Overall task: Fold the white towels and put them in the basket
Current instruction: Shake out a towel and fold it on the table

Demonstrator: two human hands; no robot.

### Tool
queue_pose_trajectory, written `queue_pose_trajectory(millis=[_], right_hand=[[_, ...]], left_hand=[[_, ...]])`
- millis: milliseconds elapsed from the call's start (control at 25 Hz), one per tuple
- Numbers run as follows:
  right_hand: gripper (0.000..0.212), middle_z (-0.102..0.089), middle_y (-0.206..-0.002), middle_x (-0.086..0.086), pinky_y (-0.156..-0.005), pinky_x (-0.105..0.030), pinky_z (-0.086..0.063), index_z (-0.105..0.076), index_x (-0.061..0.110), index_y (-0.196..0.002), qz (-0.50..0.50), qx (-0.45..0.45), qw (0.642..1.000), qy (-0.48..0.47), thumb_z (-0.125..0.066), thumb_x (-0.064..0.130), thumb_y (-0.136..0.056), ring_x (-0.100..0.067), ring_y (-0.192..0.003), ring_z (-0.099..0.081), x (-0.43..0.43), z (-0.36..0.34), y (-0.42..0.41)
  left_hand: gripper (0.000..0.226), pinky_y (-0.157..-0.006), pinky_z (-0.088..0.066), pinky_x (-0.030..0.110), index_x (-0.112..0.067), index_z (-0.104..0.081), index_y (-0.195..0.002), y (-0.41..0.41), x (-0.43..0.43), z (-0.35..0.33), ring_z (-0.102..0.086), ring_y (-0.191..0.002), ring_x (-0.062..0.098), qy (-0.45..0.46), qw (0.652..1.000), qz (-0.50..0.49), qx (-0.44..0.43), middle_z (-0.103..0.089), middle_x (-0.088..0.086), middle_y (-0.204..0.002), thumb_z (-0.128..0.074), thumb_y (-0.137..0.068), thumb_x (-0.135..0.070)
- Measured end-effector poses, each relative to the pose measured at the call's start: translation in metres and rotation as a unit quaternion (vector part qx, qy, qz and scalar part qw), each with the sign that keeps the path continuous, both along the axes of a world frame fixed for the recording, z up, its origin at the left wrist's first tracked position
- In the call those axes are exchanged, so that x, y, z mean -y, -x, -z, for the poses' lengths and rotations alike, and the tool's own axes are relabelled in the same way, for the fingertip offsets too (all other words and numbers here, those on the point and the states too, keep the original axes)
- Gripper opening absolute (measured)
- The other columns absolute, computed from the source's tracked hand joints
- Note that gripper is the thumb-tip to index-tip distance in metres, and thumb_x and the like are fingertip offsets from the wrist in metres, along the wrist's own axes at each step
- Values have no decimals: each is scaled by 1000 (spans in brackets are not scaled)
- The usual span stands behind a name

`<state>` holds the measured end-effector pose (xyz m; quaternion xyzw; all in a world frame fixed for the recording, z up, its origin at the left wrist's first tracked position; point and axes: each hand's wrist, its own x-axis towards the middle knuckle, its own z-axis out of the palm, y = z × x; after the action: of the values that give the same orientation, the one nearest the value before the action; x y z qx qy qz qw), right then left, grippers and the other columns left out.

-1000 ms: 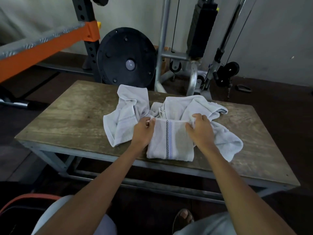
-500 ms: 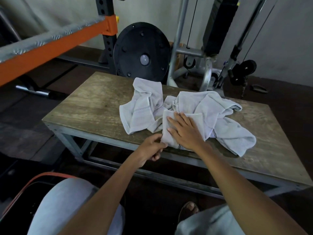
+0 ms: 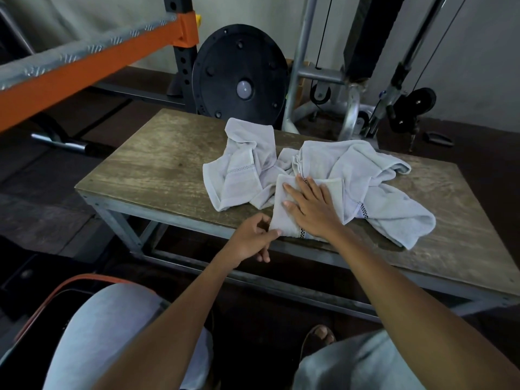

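A small folded white towel [image 3: 281,218] with a dark checked stripe lies at the front edge of the wooden table [image 3: 157,170]. My right hand [image 3: 312,209] lies flat on top of it, fingers straight and spread. My left hand [image 3: 253,237] pinches the towel's near left corner at the table edge, thumb on top. Two more white towels lie crumpled behind it, one to the left [image 3: 239,170] and one to the right [image 3: 365,175]. A dark basket with an orange rim [image 3: 84,277] stands on the floor at the lower left, partly hidden by my knee.
A black weight plate [image 3: 239,77] leans behind the table. An orange rack beam [image 3: 84,66] crosses the upper left, above a steel bar [image 3: 62,142] on the floor. A cable machine frame [image 3: 351,80] stands at the back right. My sandalled foot [image 3: 318,339] is under the table.
Both hands held the towel's far edge a second ago. The towel got folded over; my right hand now lies flat on it and my left hand dropped to its near left corner.
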<state>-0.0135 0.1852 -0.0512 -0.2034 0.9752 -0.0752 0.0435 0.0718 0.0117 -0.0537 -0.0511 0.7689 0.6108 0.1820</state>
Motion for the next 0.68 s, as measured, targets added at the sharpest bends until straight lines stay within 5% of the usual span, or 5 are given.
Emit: queue_pose_trajectory(millis=[280,480,680], right_hand=[[54,11,-160,6,-118,-40,7,-5,40,-149,-6,-11,1000,-22,-15,53,-98,-15,-146,14,-2,2,1],[56,9,-161,3,-118,-42,5,-8,37,-150,-9,-21,999,-33,-18,53,-98,-17,-147,12,2,-2,-2],[65,5,-161,-7,-117,-45,5,-10,29,-151,37,-84,995,-44,-18,60,-94,-22,-148,9,-4,1,-9]], left_hand=[[27,-45,-46,24,-7,-56,-109,1,-1,1,-61,-46,16,-57,996,33,53,-41,-5,-49,-52,-96,-31],[37,-42,-43,25,-6,-51,-85,1,-9,-1,-62,-44,20,38,999,-5,-27,-49,3,-56,-49,-95,-41],[46,-58,-49,29,-16,-45,-65,7,-14,2,-62,-42,16,236,961,-107,-92,-57,1,-50,-44,-91,-54]])
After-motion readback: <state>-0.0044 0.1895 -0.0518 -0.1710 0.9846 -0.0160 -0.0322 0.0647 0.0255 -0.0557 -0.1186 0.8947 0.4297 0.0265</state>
